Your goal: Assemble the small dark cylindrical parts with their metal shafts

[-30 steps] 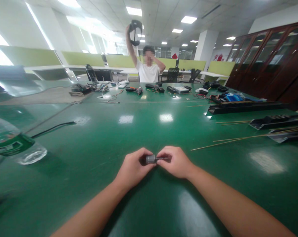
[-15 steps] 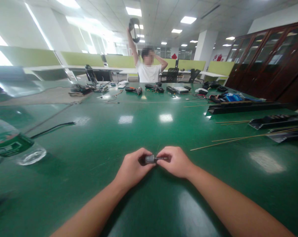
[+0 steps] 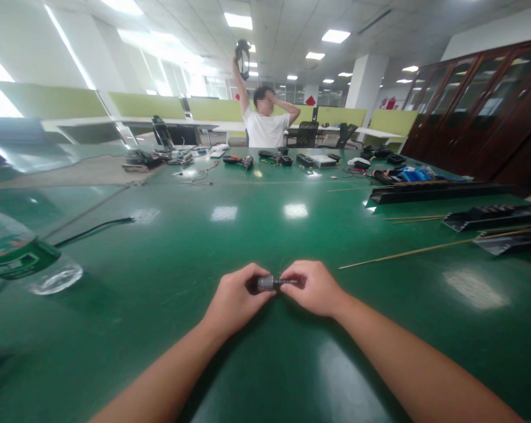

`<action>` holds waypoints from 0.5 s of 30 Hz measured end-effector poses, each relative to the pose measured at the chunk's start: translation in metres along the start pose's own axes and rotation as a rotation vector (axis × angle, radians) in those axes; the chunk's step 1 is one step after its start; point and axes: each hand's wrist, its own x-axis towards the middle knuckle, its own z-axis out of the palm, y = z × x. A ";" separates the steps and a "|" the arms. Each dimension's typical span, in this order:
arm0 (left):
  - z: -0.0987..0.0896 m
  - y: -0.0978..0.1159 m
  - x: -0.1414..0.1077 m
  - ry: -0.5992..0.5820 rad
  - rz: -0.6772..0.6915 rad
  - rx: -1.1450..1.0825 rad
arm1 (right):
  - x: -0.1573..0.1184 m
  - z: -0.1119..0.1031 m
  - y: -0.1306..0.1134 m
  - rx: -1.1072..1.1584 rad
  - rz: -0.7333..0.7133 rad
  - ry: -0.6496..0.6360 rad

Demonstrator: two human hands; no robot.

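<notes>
Grey cyl. (image 3: 265, 283) was pinched in my L hand (image 3: 234, 296); R hand (image 3: 313, 288) gripped the thin dark rod (image 3: 279, 282) at its R end. Both were over nr. part of green tabletop (image 3: 265, 370), bottle (image 3: 27, 258) well off to my L.

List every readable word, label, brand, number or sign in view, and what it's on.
None readable.
Green bottle label: pale mark, too blurred to read.
Red diamond in the background: too small to make out any lettering.
Red wall decorations at far right: too small and blurred.
Grey cylindrical part in the left hand: no marking can be made out.
</notes>
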 end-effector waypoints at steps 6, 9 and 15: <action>0.000 -0.001 0.001 0.020 -0.005 0.001 | 0.000 0.002 0.001 0.018 0.014 -0.007; 0.000 -0.001 0.001 0.023 -0.008 -0.003 | 0.001 0.002 0.002 -0.002 0.006 0.000; 0.000 -0.002 0.001 0.033 -0.012 -0.007 | 0.002 0.001 0.001 -0.012 0.009 0.013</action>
